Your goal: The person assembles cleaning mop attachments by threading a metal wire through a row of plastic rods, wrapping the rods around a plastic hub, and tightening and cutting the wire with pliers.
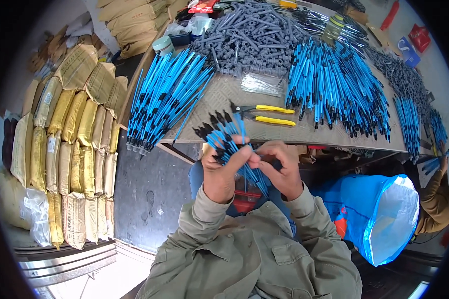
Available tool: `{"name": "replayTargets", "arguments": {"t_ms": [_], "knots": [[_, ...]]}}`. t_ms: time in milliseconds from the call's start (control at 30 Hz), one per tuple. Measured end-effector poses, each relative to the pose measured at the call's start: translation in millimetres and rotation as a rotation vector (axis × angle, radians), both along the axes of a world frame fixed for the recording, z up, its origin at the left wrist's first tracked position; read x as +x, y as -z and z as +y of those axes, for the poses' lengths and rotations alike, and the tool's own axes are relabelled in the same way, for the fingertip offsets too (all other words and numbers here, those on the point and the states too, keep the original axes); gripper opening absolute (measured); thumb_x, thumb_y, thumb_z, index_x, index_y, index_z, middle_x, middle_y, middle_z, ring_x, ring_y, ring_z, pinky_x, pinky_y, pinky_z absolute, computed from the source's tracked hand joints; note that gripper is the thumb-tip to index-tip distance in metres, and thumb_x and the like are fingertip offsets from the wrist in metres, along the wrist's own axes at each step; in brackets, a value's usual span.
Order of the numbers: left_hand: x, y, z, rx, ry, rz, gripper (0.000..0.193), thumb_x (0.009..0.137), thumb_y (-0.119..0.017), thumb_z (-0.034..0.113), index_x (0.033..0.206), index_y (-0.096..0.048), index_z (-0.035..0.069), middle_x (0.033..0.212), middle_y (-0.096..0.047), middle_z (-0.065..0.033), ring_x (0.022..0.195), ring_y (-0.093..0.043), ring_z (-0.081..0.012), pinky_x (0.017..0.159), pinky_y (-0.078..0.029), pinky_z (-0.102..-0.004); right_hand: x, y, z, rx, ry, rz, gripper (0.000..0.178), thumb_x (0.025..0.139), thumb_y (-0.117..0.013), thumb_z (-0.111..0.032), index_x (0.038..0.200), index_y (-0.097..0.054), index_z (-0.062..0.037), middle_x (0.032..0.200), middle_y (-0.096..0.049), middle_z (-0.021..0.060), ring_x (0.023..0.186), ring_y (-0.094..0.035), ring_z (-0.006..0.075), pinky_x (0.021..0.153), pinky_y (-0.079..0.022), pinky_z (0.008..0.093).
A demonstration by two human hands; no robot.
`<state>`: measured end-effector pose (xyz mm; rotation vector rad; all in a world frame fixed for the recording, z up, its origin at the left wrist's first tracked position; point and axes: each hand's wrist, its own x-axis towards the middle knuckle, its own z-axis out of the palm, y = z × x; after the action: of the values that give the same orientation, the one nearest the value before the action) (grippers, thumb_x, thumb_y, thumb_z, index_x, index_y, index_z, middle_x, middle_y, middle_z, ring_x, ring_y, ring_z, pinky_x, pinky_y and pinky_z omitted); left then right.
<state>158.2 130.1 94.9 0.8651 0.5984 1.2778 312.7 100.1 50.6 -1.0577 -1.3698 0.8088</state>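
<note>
My left hand (220, 172) is closed round a bundle of thin blue rods with black ends (218, 133), held in front of the table's near edge. The black tips fan out up and to the left, and the other ends point down between my hands. Close against the bundle, my right hand (282, 168) has its fingers pinched together beside my left thumb; what they hold, if anything, is too small to tell. Just beyond my hands, pliers with yellow handles (267, 113) lie on the table (204, 119). Thin silvery strips (262, 83) lie in a small pile behind them.
Blue rods lie in a left pile (167, 94) and a larger right pile (334, 89). Grey plastic pieces (254, 35) are heaped behind. An open blue sack (369, 214) stands at my right, stacked bags (70, 149) at my left. Another person's sleeve (436, 204) shows far right.
</note>
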Motion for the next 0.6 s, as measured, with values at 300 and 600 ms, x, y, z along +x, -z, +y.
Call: {"name": "replayTargets", "arguments": {"t_ms": [300, 600], "knots": [[-1, 11, -13, 0.251, 0.178, 0.202, 0.015, 0.083, -0.059, -0.003, 0.098, -0.058, -0.001, 0.087, -0.063, -0.0044, 0.076, -0.059, -0.0103, 0.070, -0.048, -0.0242, -5, -65, 0, 0.344, 0.032, -0.413, 0.015, 0.076, -0.065, -0.010, 0.087, -0.064, -0.0003, 0.114, -0.054, 0.0161, 0.111, -0.046, 0.0284, 0.091, -0.036, 0.0359], [-13, 25, -19, 0.187, 0.185, 0.293, 0.020, 0.083, -0.059, -0.002, 0.103, -0.060, 0.002, 0.081, -0.061, -0.0005, 0.071, -0.055, -0.0061, 0.062, -0.046, -0.0217, -21, -51, 3, 0.303, -0.039, -0.353, 0.013, 0.077, -0.061, -0.006, 0.088, -0.066, -0.0008, 0.110, -0.058, 0.0143, 0.117, -0.043, 0.0302, 0.096, -0.032, 0.0393]]}}
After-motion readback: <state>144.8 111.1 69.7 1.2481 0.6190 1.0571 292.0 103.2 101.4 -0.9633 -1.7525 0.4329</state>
